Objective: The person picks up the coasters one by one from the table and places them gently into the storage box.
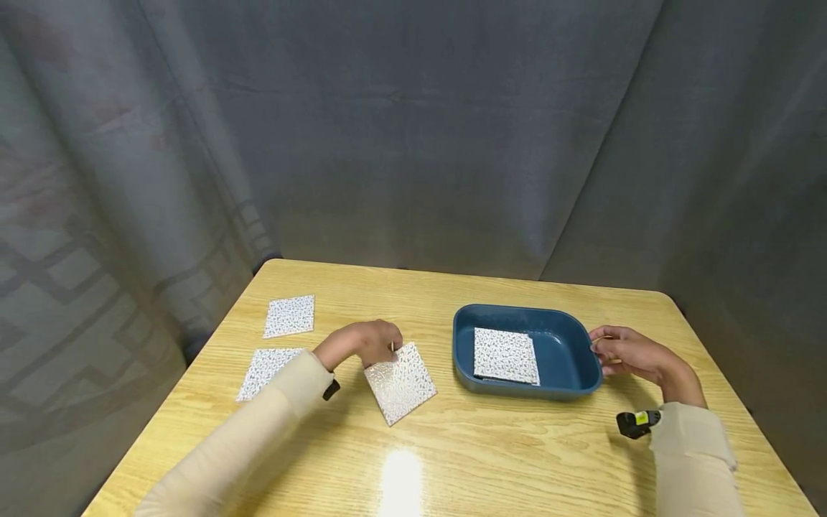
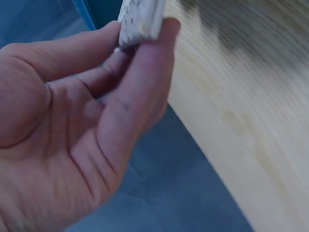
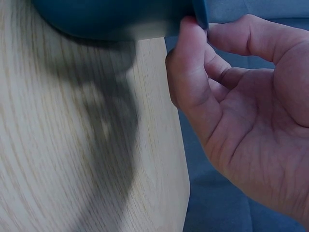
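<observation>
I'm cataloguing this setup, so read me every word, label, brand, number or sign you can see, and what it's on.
No text can be read in any view.
Yellow-green patch on the black wrist device: too small to tell whether it bears writing.
Speckled square in the left hand: pattern only.
Blue tray: no lettering visible.

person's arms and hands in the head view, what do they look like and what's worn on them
Cream long fabric sleeves cover both arms. The left hand and right hand are ungloved. A small black device shows at the left wrist; the right wrist's black device bears a yellow-green patch.
</observation>
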`<state>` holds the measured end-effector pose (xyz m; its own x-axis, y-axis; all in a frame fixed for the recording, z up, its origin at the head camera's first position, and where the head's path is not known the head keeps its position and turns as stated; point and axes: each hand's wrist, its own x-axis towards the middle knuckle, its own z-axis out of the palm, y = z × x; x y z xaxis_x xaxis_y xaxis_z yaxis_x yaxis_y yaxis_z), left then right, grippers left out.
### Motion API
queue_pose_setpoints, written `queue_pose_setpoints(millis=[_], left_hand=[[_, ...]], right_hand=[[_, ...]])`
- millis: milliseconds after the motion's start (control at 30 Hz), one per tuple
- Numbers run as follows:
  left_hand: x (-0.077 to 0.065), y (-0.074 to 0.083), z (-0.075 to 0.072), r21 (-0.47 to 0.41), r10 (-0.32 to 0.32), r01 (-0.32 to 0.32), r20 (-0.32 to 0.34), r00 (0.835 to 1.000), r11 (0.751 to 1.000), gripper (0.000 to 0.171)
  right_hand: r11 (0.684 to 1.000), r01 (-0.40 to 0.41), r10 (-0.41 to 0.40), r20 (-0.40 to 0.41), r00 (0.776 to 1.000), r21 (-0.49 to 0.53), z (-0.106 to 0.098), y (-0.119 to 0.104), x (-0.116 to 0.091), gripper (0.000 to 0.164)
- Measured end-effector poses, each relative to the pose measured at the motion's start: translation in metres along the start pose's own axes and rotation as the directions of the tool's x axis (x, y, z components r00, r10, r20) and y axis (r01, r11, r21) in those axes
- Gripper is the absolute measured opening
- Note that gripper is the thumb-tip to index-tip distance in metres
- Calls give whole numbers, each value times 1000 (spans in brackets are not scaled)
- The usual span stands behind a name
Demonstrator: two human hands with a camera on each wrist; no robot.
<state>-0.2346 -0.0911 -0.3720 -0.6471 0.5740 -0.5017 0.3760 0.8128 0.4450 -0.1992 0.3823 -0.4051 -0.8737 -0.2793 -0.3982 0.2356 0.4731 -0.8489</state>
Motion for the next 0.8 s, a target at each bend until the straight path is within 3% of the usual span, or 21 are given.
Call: queue_pose_setpoints(millis=[167,300,600,800], left_hand=[[4,-18,-5,-256,87,-51,130,988,965,14],[8,-30,-5,-375,138,-64,173,975,925,18],[16,-49,-5,-562,202,-101,121,972,821,5],[14,-55,-12,-635,153,-84,55,987,768,33]], right_hand=[[1000,1,-1,-1,1000,0,0,1,0,32],[1000,4,-4,3,1000,0,0,1,0,32],[1000,-1,1,2,1000,14,0,2,1,31],[1000,2,-2,0,1000,5,0,2,1,32]])
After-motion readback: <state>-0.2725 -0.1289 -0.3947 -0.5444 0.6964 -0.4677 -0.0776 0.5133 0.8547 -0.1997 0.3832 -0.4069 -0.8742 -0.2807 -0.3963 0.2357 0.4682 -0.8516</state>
